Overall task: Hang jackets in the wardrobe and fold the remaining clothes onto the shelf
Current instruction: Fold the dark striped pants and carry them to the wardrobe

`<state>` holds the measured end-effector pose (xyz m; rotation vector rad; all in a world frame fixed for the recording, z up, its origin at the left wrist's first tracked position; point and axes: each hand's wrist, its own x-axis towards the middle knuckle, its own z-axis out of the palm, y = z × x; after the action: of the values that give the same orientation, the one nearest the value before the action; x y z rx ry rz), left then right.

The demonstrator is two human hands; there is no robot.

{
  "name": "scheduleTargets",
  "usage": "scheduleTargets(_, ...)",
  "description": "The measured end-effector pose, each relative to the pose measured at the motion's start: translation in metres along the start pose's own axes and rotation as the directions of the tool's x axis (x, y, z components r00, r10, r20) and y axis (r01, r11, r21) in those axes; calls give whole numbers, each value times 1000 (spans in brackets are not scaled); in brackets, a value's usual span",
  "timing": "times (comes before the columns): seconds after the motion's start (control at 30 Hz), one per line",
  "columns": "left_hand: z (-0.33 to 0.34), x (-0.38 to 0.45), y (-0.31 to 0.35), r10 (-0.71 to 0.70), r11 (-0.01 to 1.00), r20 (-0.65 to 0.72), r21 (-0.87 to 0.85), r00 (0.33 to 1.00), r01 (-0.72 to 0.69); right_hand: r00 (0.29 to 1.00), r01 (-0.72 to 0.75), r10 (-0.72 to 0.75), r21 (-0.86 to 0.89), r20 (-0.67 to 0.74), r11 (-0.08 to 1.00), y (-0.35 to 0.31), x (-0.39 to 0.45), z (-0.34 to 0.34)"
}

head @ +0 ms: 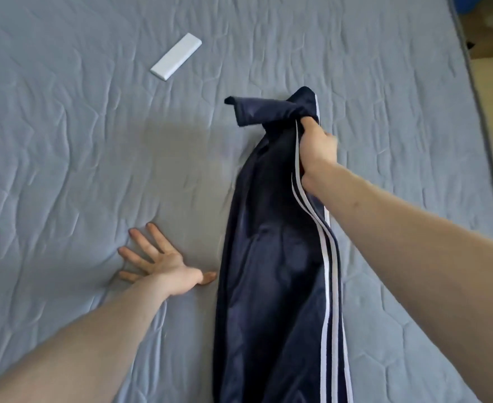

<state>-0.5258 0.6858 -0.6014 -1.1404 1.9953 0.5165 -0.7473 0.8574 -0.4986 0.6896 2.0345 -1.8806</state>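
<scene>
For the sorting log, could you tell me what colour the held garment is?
Dark navy garment with white side stripes, seen in the head view.

your right hand (316, 149) grips a navy garment (271, 257) of smooth cloth with a faint sheen and flat white woven stripes, over a matt quilted grey-blue mattress cover (65, 141), soft and puckered along its stitching, where a white slab (176, 56) looks smooth, hard plastic.
</scene>
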Motion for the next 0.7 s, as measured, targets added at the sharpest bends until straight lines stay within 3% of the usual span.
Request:
scheduleTargets(0.1,1,-3,2,-13,1000,3,-1,1000,13,981,-188,177,-192,-74,963,3,28,-19)
scheduleTargets(0.23,-1,-5,3,29,1000,-8,10,1000,-28,984,-111,33,-454,-176,884,45,33,-46)
scheduleTargets(0.47,-5,-19,6,19,998,-63,53,998,-16,975,84,-183,-552,-127,829,124,-45,-92)
scheduleTargets(0.53,-3,-20,1,33,998,-102,54,994,-28,969,44,-177,-587,-171,808,153,-70,-115)
scheduleTargets(0.7,15,-27,-17,126,992,-214,43,969,-120,950,-170,-3,-525,-312,834,194,-119,-174)
